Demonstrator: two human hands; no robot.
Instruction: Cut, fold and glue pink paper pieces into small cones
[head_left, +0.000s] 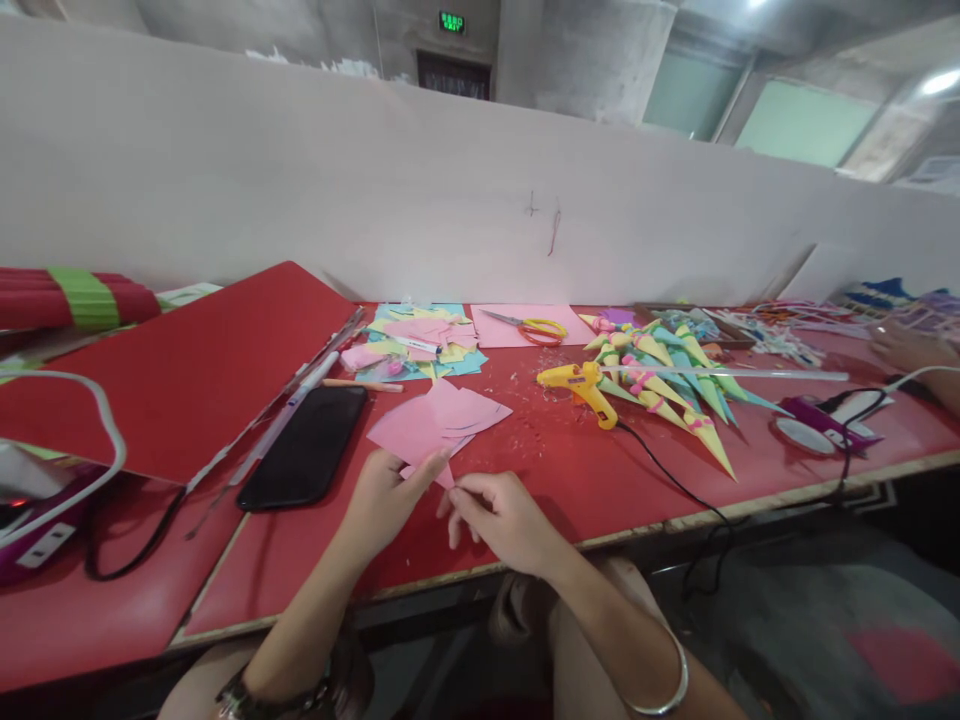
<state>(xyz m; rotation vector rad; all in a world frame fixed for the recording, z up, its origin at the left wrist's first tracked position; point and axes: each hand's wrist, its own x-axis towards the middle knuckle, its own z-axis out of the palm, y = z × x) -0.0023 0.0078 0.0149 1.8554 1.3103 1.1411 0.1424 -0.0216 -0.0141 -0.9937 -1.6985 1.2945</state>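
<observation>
My left hand (397, 497) holds several pink paper pieces (420, 420) above the red table, its thumb lying over their lower part. At the narrow lower tip of the paper, my right hand (501, 515) pinches with thumb and forefinger. Dark curved lines show on the pink paper's right side. Beyond it lies a pile of pink, yellow and blue paper scraps (420, 335) with a white pen on top. A yellow glue gun (574, 380) with a long clear glue stick rests to the right, in front of yellow and blue paper cones (675, 365).
Yellow-handled scissors (541, 328) lie on a pink sheet (491, 318). A black phone (307, 448) and a large red board (217, 370) are on the left. The glue gun's cable (675, 485) hangs over the table edge near a purple power strip (814, 420). Another person's hand (911, 350) is far right.
</observation>
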